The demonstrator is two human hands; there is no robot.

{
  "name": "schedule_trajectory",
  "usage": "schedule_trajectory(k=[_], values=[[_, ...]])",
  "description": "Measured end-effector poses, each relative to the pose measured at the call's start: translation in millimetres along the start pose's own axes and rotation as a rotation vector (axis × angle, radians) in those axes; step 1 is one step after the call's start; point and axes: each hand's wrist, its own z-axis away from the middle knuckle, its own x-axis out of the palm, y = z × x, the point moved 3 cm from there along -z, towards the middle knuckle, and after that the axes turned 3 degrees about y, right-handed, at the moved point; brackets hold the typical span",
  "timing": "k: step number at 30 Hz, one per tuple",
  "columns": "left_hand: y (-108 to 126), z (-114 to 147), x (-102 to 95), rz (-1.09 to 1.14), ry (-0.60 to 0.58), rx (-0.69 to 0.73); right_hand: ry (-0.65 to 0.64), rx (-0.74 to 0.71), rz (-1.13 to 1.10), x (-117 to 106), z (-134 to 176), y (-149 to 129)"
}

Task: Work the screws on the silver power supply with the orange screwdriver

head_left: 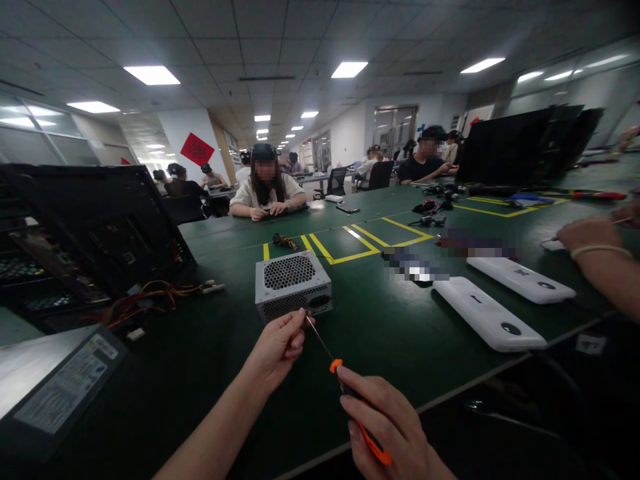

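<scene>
My right hand (383, 417) is wrapped round the orange and black handle of a screwdriver (323, 341), its shaft slanting up and left. At the shaft's tip, the thumb and fingers of my left hand (284, 340) are pinched together. Whether a small part such as a screw sits between them is too small to tell. Just behind the fingertips a grey power supply unit (290, 300) stands on the green table, its round fan grille facing up and its socket toward me. The left fingers overlap its front lower edge in view; contact cannot be made out.
An open black computer case (95, 233) with loose cables (165, 297) stands at left, beside another labelled power supply (70, 383). Two white power banks (487, 313) lie at right, near a co-worker's arm (597, 243). Yellow tape (355, 255) marks the table. Across it sits another person (267, 190).
</scene>
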Motion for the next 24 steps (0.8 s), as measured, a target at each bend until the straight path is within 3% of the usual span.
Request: schedule_trajectory(k=[14,24], values=[[-8,-5,1.0,-0.059,-0.008,-0.029,-0.092,0.001,0.021,7,6,-1],[-19,-18,2.6,-0.077,0.014,-0.002,-0.205,0.197,0.018,13,3,5]])
